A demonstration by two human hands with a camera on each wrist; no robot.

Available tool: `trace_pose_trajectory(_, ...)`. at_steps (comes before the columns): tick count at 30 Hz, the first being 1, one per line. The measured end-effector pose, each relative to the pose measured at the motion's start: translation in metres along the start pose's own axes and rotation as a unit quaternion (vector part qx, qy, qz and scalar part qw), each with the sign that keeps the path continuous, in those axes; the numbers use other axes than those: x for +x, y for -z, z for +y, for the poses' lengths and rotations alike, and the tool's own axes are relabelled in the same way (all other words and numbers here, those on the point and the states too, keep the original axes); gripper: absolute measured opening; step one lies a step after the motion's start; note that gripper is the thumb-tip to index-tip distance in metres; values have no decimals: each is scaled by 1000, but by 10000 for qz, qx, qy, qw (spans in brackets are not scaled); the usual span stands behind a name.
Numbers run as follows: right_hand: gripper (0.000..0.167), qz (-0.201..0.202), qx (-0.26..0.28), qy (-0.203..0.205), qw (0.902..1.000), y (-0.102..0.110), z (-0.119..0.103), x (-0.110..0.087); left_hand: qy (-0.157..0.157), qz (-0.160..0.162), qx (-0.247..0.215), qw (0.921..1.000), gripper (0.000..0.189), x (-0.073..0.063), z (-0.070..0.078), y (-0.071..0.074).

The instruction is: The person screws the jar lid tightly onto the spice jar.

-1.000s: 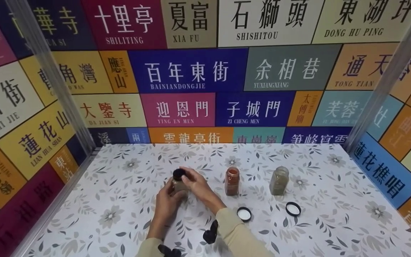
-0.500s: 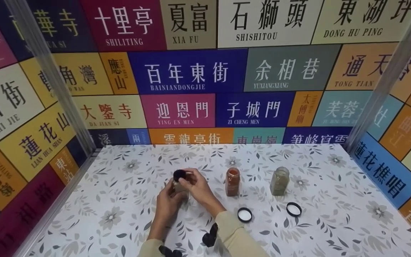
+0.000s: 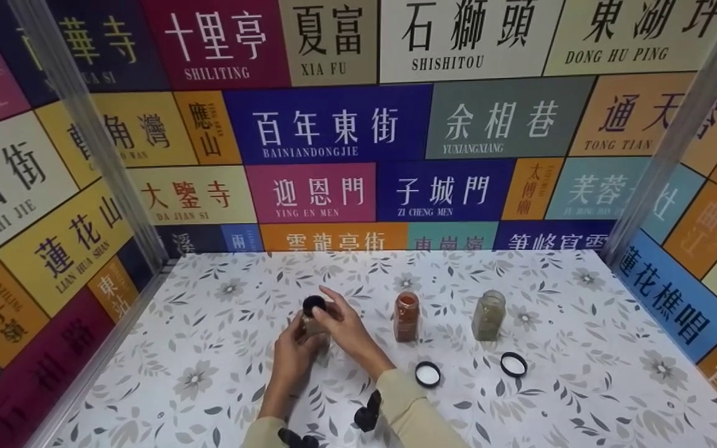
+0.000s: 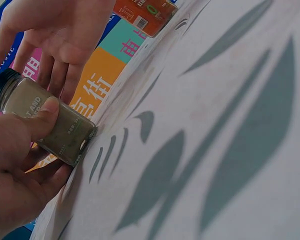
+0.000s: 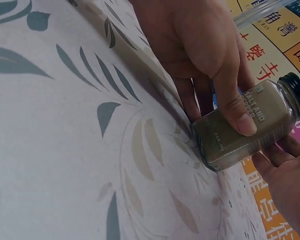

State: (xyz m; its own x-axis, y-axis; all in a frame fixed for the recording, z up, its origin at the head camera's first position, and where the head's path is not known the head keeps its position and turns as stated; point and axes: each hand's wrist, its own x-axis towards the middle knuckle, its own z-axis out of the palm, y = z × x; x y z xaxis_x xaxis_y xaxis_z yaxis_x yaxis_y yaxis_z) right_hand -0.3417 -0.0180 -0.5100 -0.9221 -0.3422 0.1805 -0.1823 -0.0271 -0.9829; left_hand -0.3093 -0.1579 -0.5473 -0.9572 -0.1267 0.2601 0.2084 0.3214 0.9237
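Note:
Toward the left of the table, my left hand (image 3: 293, 358) grips a glass spice jar (image 4: 60, 120) of grey-brown powder. Its label reads "SALT AND PEPPER" in the right wrist view (image 5: 252, 107). The jar stands with its base on the table. My right hand (image 3: 347, 330) pinches the black lid (image 3: 313, 303) on the jar's top, thumb on the near side, with the index finger reaching past it. To the right stand a jar of orange-red powder (image 3: 406, 318) and a jar of grey-green powder (image 3: 488, 317), both uncapped.
Two black-rimmed lids with white insides, the left lid (image 3: 428, 374) and the right lid (image 3: 513, 365), lie in front of the uncapped jars. A leaf-patterned cloth (image 3: 196, 379) covers the table. Walls with coloured name panels (image 3: 327, 124) enclose the back and sides.
The right fingers have shifted around the lid, and the index finger now stretches farther out. The left hand and its jar have barely moved.

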Motion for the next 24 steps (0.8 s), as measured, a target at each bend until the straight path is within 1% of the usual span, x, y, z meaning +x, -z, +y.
trace_pose_trajectory(3,50,-24,53,68,10000,0,1,1,-93,19,81,9999,68,0,-1,0)
trace_pose_trajectory(9,43,127,53,342,9993,0,4,3,-56,43,6,10000,69,1,0,0)
trace_pose_trajectory(13,41,222,66,310,9993,-1,3,3,-80,-2,-104,9999,68,1,-1,0)
trace_pose_trajectory(17,40,306,-50,262,9992,-2,3,3,-112,3,-155,9998,68,1,-1,0)
trace_pose_trajectory(19,41,335,-108,230,9991,-2,3,3,-63,14,-135,9999,69,1,-1,0)
trace_pose_trajectory(24,51,267,-43,-60,9996,-1,3,3,15,49,-113,9999,69,1,-1,0)
